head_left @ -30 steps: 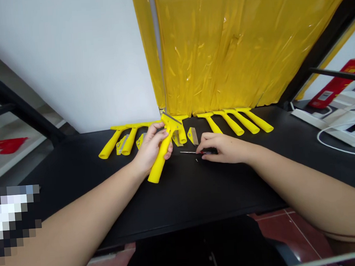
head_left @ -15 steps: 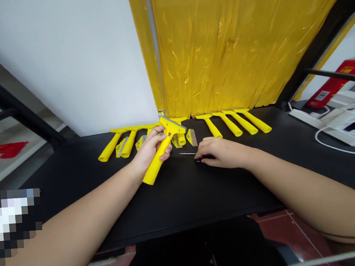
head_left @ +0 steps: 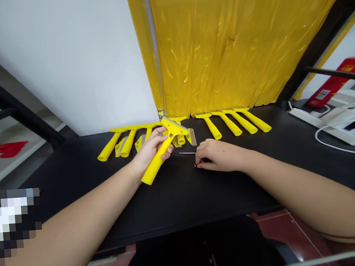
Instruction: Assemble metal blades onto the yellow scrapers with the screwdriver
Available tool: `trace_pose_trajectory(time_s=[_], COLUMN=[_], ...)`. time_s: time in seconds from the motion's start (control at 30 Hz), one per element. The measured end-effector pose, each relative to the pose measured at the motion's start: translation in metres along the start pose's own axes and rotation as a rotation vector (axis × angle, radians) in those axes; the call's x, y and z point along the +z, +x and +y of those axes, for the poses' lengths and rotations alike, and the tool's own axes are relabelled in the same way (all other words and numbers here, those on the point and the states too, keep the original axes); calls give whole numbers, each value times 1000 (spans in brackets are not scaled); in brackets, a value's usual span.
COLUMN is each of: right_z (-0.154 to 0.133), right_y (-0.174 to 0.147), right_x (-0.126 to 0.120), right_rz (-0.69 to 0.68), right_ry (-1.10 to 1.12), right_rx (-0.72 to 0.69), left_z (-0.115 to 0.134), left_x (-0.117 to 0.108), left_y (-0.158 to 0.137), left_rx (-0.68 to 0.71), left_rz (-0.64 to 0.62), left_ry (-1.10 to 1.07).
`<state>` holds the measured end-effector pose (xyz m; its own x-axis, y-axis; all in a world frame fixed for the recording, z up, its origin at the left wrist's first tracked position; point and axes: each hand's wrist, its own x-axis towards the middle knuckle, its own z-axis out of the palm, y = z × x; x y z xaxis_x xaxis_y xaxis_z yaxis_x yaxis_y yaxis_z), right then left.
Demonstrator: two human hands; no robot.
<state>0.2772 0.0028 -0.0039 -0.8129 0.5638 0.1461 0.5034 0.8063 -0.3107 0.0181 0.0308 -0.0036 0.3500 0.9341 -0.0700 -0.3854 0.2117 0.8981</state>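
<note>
My left hand (head_left: pixel 152 147) is wrapped round the handle of a yellow scraper (head_left: pixel 153 167), its wide head tilted up towards the right. Thumb and fingertips of my right hand (head_left: pixel 217 155) are pinched together low over the black table (head_left: pixel 182 201). At those fingertips is a tiny silvery screw (head_left: pixel 194 165). A thin metal shaft, like a screwdriver's (head_left: pixel 186 153), lies beside the hand, its other end hidden under the fingers. Just behind it, a yellow blade cover with a metal plate (head_left: pixel 192 137) lies partly behind the held scraper's head.
More yellow scraper handles (head_left: pixel 105 148) lie along the back left, with loose blade covers (head_left: pixel 120 147) between them. Several more handles (head_left: pixel 240 124) lie at the back right. A white power strip (head_left: pixel 332 128) with cables and a red bottle (head_left: pixel 334 79) are at the far right.
My right hand has lowered slightly, and its fingers have closed at the small screw. My left hand and the scraper have hardly moved.
</note>
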Motion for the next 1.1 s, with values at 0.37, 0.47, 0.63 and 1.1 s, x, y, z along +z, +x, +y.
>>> trace_pose_trajectory(time_s=[0.37,0.47,0.63,1.1], right_z=[-6,-6,-8,-9], right_y=[3,4,5,1], right_x=[7,9,8,2], right_rz=[8,17,11,361], right_ry=[24,13,25,341], right_rx=[-62,-73,-98,-19], left_z=[-1,-2,-4,-3], left_x=[0,0,-4,1], left_y=[1,1,3,-4], left_rx=[10,9,6,-76], left_rz=[-22,-35,-57,-104], left_ry=[32,27,17,69])
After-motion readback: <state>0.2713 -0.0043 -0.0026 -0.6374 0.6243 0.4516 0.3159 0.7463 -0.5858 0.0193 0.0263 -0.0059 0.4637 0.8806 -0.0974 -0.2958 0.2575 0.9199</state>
